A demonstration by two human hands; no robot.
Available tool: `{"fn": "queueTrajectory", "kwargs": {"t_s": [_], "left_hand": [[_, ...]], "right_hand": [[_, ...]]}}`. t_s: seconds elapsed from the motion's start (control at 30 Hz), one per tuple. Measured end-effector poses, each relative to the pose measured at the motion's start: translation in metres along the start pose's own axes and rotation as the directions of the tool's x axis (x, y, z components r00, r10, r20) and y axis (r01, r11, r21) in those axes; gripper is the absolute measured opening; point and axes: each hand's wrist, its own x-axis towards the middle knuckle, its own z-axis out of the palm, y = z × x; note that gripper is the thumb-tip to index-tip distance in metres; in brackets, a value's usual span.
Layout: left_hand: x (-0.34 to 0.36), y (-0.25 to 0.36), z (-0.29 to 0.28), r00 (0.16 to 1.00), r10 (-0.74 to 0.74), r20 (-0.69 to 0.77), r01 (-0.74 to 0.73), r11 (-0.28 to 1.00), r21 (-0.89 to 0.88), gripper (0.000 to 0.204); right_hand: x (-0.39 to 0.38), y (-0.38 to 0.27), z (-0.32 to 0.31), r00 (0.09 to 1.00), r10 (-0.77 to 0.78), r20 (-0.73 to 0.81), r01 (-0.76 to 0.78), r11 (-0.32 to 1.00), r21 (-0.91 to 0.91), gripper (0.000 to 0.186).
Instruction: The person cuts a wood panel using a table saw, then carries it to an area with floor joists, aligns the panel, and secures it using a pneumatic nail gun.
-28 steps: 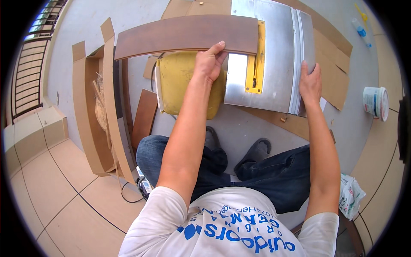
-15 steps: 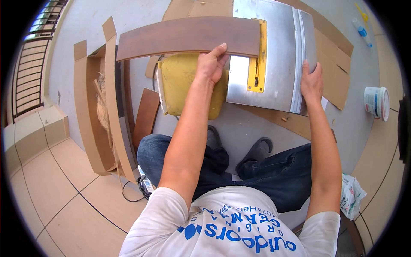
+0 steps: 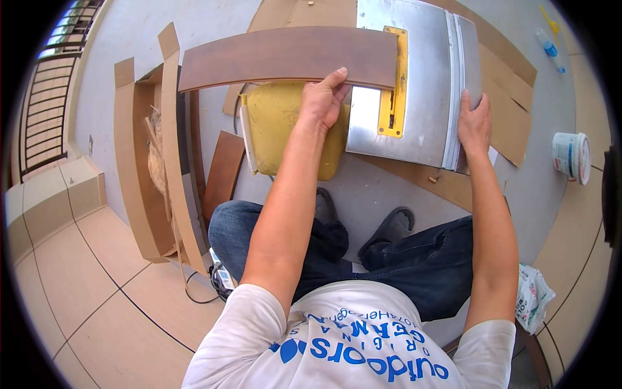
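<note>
A long brown wooden floorboard (image 3: pixel 285 57) lies crosswise, its right end resting on the metal top of a table saw (image 3: pixel 431 78). That end reaches the yellow slotted insert plate (image 3: pixel 393 110); in the slot a small dark part shows, probably the blade. My left hand (image 3: pixel 326 97) is closed on the board's near edge, thumb on top and fingers beneath, partly hidden. At the saw top's right edge, my right hand (image 3: pixel 475 123) grips the side, with some fingers out of sight over the edge.
Below the board stands a yellow plastic bin-like container (image 3: pixel 282 129). An open cardboard box (image 3: pixel 139 188) and a shorter brown board piece (image 3: pixel 223 165) are at left. Flattened cardboard (image 3: pixel 512 97) lies around the saw. A white bucket (image 3: pixel 570 157) and a plastic bottle (image 3: pixel 551 50) are at right.
The view has shifted very slightly. Both hands and the floorboard keep nearly the same places against the saw.
</note>
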Motion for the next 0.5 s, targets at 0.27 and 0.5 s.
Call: {"fn": "queueTrajectory", "kwargs": {"t_s": [0.27,0.5], "left_hand": [[-0.0045,-0.0016,-0.0025,1.000,-0.009,-0.010,0.009,1.000,0.007,0.021],[-0.0074,-0.0033,-0.0064,1.000,-0.028,-0.006,0.028,1.000,0.004,0.030]], "right_hand": [[0.0012,0.0017,0.0023,1.000,0.012,0.006,-0.012,1.000,0.000,0.079],[0.0015,0.0033,0.0037,1.000,-0.009,-0.015,0.009,1.000,-0.017,0.079]]}}
